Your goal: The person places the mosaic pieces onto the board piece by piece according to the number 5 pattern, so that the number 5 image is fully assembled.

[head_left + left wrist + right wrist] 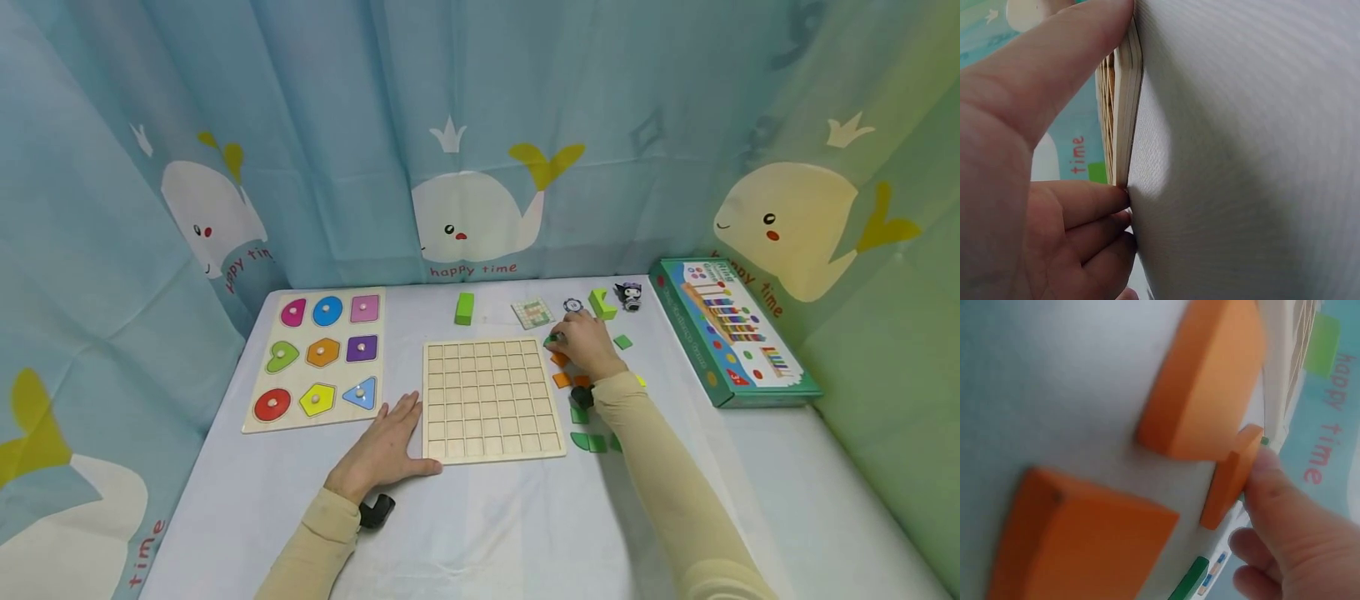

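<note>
The left hand (382, 450) lies flat on the table (495, 525), fingers straight, its thumb and fingertips pressed against the near left corner of the wooden grid board (491, 398). The right hand (588, 343) reaches past the board's far right corner among scattered orange and green pieces, its fingers curled over a small orange piece (1232, 478) standing on edge; the thumb touches it. Two more orange pieces (1207, 381) lie flat just beside it.

The grid board (491, 398) and shape puzzle (318, 358) are showing pale, matt wood, the orange pieces (1207, 387) are looking smooth and matt-painted, the counter (480, 525) is wearing finely woven cloth, and the box (731, 333) is gleaming as glossy printed card.
</note>
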The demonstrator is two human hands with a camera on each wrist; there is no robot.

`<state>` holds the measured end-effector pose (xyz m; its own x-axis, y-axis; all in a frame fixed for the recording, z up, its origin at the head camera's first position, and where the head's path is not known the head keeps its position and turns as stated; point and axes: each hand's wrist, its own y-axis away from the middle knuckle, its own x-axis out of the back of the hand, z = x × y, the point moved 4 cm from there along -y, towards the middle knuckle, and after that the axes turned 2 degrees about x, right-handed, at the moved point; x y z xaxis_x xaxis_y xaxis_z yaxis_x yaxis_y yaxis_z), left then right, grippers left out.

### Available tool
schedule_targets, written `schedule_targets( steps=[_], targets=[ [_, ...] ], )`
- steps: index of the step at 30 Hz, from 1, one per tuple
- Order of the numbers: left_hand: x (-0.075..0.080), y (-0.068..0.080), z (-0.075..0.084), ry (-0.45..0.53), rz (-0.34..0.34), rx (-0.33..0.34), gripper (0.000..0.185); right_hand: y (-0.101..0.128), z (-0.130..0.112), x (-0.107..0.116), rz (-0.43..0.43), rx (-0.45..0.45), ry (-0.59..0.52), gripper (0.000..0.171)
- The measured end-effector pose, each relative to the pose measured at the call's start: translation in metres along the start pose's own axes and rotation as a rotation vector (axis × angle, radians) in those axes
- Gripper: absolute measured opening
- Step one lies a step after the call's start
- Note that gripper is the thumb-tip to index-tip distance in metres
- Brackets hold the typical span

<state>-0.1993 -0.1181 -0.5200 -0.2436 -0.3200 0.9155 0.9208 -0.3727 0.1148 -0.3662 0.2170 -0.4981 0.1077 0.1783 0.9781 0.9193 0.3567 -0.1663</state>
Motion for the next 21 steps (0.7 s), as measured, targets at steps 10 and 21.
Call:
schedule_targets(
  steps=[10, 21],
  targets=[
    [0.001, -0.001, -0.001, -0.001, -0.010, -0.001, 0.109, -0.004, 0.000, -0.003, -0.010, -0.010, 0.003, 0.030],
    [0.003, -0.002, 0.000, 0.026, -0.021, -0.010, 0.108, -0.003, -0.023, 0.010, 0.109, 0.108, -0.057, 0.029]
  ],
)
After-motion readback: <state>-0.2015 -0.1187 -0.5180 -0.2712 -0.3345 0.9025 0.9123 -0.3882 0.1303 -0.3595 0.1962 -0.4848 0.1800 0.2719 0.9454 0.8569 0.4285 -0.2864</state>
